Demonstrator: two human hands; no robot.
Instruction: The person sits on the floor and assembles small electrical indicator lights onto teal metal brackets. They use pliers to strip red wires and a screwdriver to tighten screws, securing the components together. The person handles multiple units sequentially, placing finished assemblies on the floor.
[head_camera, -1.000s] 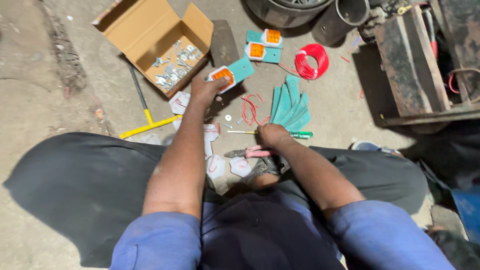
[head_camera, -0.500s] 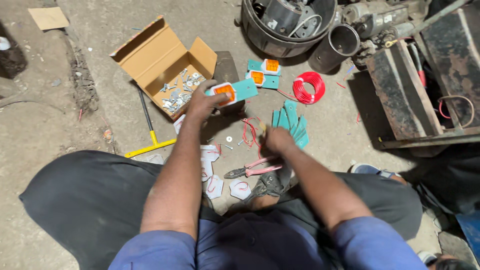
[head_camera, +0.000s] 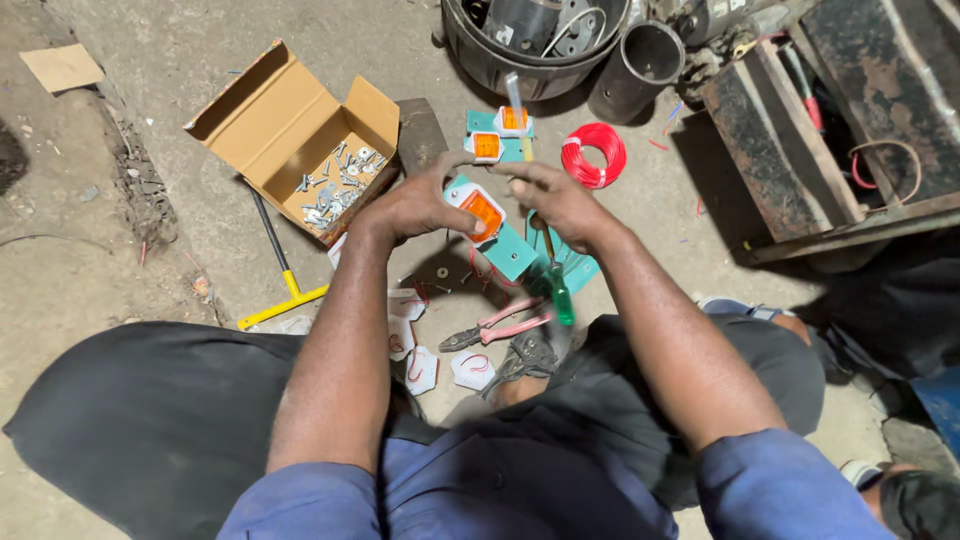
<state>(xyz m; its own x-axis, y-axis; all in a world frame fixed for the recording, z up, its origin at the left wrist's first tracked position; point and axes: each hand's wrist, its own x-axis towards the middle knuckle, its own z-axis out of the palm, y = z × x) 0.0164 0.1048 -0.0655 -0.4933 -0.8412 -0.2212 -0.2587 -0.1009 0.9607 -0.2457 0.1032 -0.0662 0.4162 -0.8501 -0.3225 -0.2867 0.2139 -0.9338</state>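
Head view: at frame centre the left hand (head_camera: 415, 205) grips a teal plate with an orange lamp (head_camera: 483, 213), fingers wrapped around its left end. The right hand (head_camera: 560, 200) meets it from the right, fingers closed on a green-handled screwdriver (head_camera: 558, 290) that hangs down below the plate. Upper left, an open carton (head_camera: 290, 130) holds screws. Two more lamps (head_camera: 497, 133) lie above the hands, a red wire coil (head_camera: 594, 155) just right of them. Pink pliers (head_camera: 497, 327) rest lower centre.

The left hand (head_camera: 415, 205) is gripping a teal plate with an orange lamp (head_camera: 484, 215); the right hand (head_camera: 560, 200) is holding a green-handled screwdriver (head_camera: 556, 285) beside it.
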